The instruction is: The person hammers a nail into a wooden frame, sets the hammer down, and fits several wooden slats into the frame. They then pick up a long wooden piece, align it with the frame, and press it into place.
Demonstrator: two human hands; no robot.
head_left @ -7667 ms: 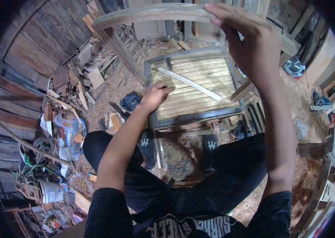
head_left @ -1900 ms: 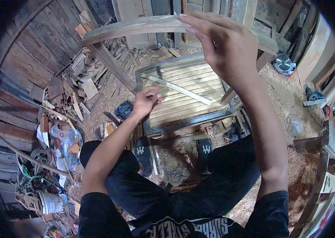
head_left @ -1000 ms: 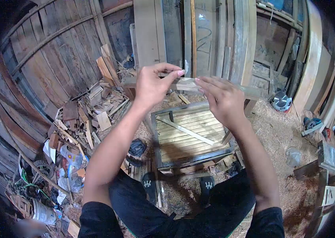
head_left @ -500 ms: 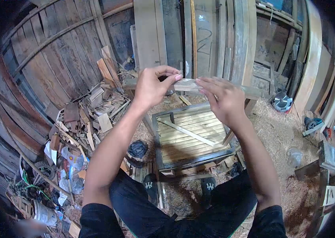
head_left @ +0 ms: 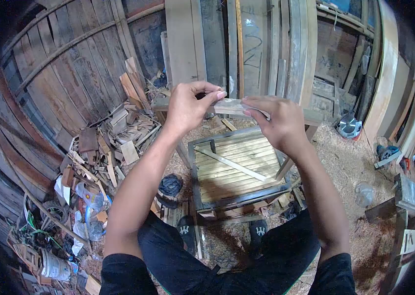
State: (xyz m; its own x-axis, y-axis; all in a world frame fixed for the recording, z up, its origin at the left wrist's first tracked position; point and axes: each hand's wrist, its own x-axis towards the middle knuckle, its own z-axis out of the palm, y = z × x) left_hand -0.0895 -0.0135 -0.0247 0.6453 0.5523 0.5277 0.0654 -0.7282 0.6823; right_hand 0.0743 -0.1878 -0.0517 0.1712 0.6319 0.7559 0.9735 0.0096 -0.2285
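My left hand (head_left: 190,105) is raised over the left part of a narrow wooden beam (head_left: 229,106), thumb and index finger pinched together; whatever lies between them is too small to name. At the beam's right part is my right hand (head_left: 278,118), its fingers together along the top and the thumb below, close to the wood. Its palm side is hidden. Beneath the hands, a slatted wooden panel (head_left: 242,187) with a dark frame lies low, with a loose pale strip (head_left: 229,163) slanting across it.
Scrap wood (head_left: 114,142) is heaped at the left, near a black bag (head_left: 170,185). A circular saw (head_left: 349,127) and a blue power tool (head_left: 387,153) lie at the right. Boards (head_left: 185,44) lean on the back wall. A white bucket (head_left: 55,265) stands lower left.
My right hand has turned slightly, and its fingers have drawn closer together with the thumb nearer the beam. My left hand stays almost in place, still pinched.
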